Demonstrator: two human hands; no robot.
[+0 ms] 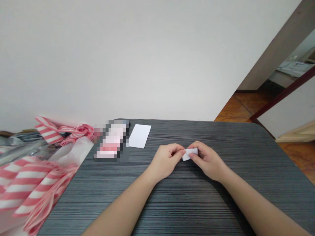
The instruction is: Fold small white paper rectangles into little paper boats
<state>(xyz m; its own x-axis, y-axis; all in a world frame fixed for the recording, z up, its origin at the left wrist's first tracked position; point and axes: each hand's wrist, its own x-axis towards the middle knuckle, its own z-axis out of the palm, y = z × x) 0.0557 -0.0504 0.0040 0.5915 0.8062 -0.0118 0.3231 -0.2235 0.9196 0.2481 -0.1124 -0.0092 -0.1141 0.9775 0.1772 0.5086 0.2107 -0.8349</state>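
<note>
One small white paper piece (187,153).

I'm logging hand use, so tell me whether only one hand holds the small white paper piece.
No, the left hand pinches one end of the small white paper piece and the right hand grips the other.

Head-worn view — above the hands (164,164), facing forward, tilted down
</note>
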